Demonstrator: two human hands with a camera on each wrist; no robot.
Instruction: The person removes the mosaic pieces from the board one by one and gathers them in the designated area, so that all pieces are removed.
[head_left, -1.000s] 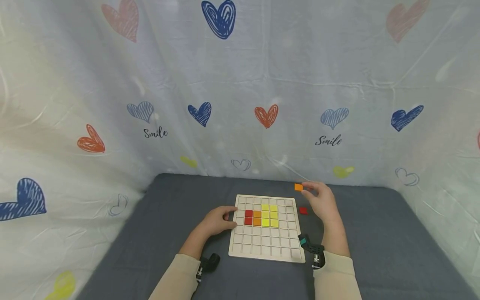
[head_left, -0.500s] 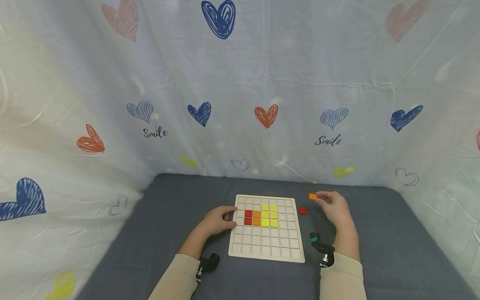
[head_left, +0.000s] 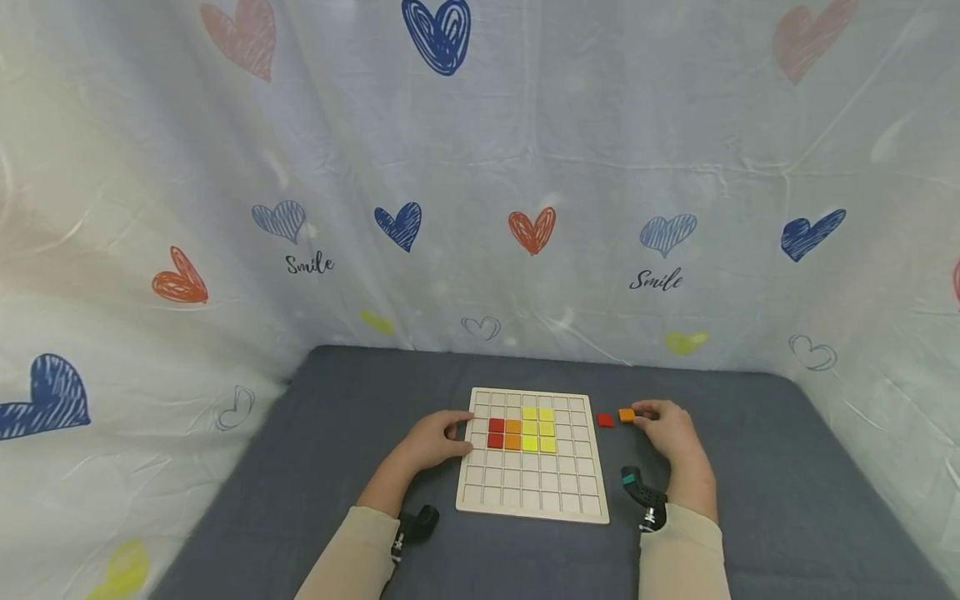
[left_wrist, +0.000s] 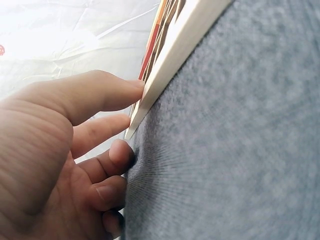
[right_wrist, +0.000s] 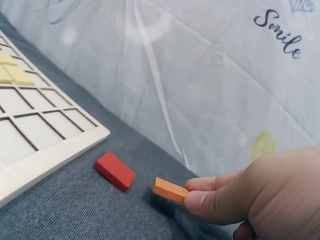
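A pale wooden grid board [head_left: 532, 500] lies on the cloth, bearing two red tiles [head_left: 496, 441], two orange tiles [head_left: 512, 427] and several yellow tiles [head_left: 529, 443]. My left hand [head_left: 433, 439] rests at the board's left edge, its thumb and a finger touching the side, as the left wrist view shows. Between thumb and fingertip, my right hand [head_left: 670, 429] pinches an orange tile [right_wrist: 170, 190] to the right of the board. In the right wrist view that tile hangs slightly above the cloth, apart from a loose red tile [right_wrist: 115, 171] on its left.
Dark grey cloth [head_left: 360, 387] covers the table. Behind it and at both sides hangs a white curtain [head_left: 465, 167] printed with hearts and "Smile". Black wrist cameras [head_left: 643, 497] are strapped to both wrists.
My right hand has carried the orange tile from behind the loose red tile, rightward and then down toward the cloth beside it. The left hand and the board have stayed put.
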